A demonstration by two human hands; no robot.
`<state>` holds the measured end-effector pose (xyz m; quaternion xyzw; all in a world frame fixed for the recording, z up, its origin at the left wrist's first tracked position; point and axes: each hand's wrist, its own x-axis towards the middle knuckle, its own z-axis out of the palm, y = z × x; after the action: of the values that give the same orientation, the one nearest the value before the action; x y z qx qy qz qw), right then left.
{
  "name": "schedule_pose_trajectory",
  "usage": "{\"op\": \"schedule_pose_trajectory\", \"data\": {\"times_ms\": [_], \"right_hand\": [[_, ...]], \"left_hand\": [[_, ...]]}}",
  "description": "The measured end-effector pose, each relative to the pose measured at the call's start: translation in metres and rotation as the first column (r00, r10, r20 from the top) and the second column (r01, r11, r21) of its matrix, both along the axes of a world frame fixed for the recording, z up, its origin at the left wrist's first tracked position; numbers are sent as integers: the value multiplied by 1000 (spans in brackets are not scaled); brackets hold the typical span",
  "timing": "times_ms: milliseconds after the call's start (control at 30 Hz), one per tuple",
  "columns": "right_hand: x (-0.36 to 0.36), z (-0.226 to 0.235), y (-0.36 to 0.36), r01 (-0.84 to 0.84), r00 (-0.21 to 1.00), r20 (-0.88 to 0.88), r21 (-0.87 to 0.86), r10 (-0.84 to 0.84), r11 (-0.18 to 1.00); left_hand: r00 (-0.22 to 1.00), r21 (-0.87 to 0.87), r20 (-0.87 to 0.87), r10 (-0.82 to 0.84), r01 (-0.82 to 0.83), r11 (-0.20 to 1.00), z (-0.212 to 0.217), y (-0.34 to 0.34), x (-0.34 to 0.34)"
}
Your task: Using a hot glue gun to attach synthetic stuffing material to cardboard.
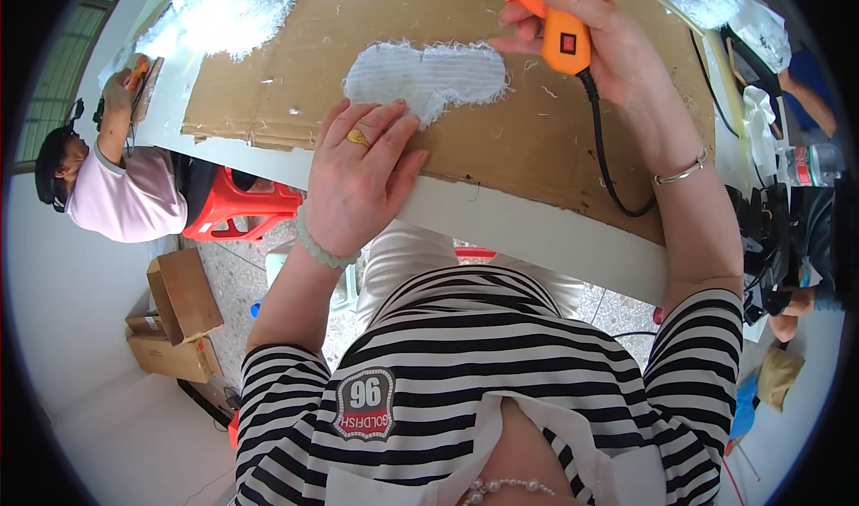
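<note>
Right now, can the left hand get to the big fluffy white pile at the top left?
Probably yes, with a stretch: the left hand rests on the white pad, and mostly bare cardboard lies between hand and fluffy pile.

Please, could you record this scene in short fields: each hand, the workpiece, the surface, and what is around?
Left hand: left hand rests over the near edge of the fabric piece
Right hand: right hand grips an orange hot glue gun with a black cord
Workpiece: white, ribbed, fuzzy-edged
Surface: brown cardboard on a white table
Around: white fluffy fibre at far left; co-worker further left
</note>
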<state>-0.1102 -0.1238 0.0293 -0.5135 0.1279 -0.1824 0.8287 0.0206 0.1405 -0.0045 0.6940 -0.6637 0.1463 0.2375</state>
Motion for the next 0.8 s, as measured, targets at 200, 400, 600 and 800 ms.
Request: {"op": "schedule_pose_trajectory", "data": {"times_ms": [200, 400, 600, 800], "right_hand": [[7, -14, 9, -27, 994, -110, -98, 16, 995], [1, -14, 11, -48, 994, -110, -263, 20, 964], [0, -12, 14, -38, 992, -128, -266, 4, 963], [-2, -2, 25, -16, 996, -92, -287, -10, 958]], "left_hand": [[1000, 10, 11, 17, -17, 1000, 1, 2, 0], [999, 18, 15, 28, -29, 999, 0, 4, 1], [999, 10, 1, 36, -36, 999, -1, 3, 2], [999, 3, -8, 47, -47, 999, -2, 3, 2]]}}
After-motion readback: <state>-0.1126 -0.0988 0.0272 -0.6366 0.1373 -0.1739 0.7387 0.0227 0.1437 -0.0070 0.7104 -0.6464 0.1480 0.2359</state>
